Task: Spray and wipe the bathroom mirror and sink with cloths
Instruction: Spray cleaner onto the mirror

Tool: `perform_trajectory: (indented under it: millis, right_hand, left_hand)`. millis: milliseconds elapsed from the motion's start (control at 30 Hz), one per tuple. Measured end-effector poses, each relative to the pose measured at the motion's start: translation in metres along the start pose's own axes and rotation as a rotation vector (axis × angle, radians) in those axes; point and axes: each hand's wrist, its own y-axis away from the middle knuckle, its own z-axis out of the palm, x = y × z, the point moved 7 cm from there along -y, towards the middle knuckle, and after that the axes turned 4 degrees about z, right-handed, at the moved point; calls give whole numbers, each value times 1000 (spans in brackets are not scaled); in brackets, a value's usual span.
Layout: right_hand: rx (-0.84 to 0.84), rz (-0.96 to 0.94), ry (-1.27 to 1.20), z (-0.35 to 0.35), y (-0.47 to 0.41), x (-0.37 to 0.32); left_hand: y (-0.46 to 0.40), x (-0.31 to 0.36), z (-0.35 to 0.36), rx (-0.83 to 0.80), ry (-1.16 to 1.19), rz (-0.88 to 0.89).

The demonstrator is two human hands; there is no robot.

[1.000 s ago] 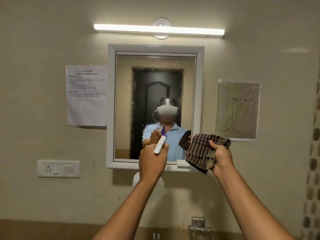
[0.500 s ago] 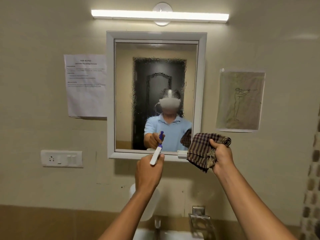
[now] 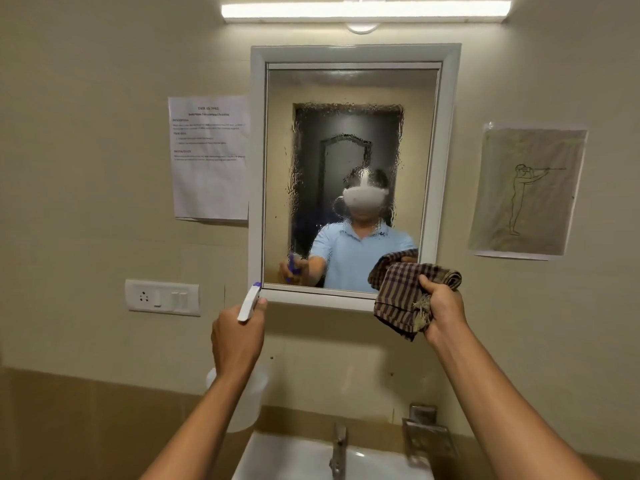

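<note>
Fingers of my left hand [image 3: 237, 336] wrap the spray bottle [image 3: 250, 302], nozzle aimed at the mirror's [image 3: 349, 140] 7 o'clock corner. My right hand [image 3: 444, 311] bunches the checked cloth [image 3: 405, 299] at its 5 o'clock corner. The bottle has swung leftward since earlier; the sink [image 3: 294, 459] now shows at 6 o'clock.

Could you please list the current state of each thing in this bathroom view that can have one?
Tube light: switched on.
Mirror: wet, covered in spray droplets, not yet wiped.
Spray bottle: gripped in the left hand, nozzle toward the mirror.
Checked cloth: bunched in the right hand, off the glass.
Tap: no water running.
Sink: basin mostly out of view.
</note>
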Motion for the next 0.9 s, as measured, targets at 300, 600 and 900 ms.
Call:
perform_trajectory:
  millis: [300, 600, 900]
  right_hand:
    - [43, -16, -14, -24, -1, -7]
    - [130, -59, -59, -77, -2, -27]
    - [185, -49, -50, -112, 3, -32]
  left_hand:
    - [36, 13, 53, -170, 62, 70]
    - [82, 55, 132, -361, 124, 144]
    - [111, 66, 167, -439, 148, 135]
